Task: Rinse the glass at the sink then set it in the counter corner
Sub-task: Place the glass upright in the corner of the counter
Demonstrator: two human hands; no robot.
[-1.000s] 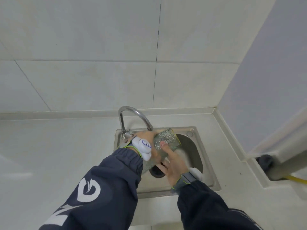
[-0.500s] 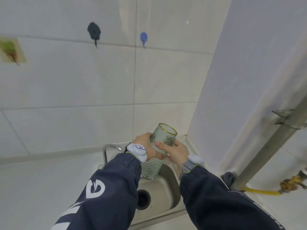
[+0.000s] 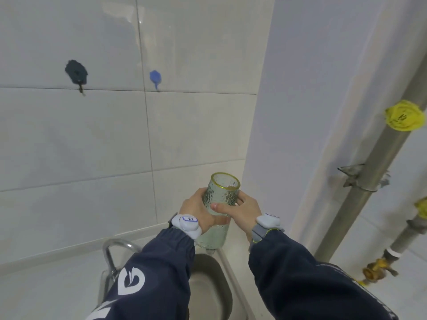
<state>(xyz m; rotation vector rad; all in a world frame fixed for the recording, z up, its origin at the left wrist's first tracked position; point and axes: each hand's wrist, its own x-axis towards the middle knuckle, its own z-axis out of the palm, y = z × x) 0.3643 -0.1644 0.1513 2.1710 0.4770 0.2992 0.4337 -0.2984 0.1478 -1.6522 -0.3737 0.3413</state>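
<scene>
A tall textured glass (image 3: pixel 220 195) with a gold rim stands upright in the air, mouth up, above the right rear part of the steel sink (image 3: pixel 208 287). My left hand (image 3: pixel 196 211) wraps its left side and my right hand (image 3: pixel 245 211) grips its right side, thumb across the front. The glass's lower half is partly hidden behind my fingers. The curved tap (image 3: pixel 113 250) stands at the sink's back left, below my left sleeve. The counter corner lies just behind the glass, where the tiled wall meets the white side panel.
Two hooks, one dark (image 3: pixel 76 72) and one blue (image 3: pixel 155 77), stick to the tiled wall. A grey pipe (image 3: pixel 369 181) with yellow tags (image 3: pixel 404 115) and a brass valve (image 3: pixel 374 271) runs down at the right. White counter (image 3: pixel 46 292) spreads left of the sink.
Both hands lifted the glass out of the sink, turned it upright and carried it up and to the right toward the corner. The view tilted upward.
</scene>
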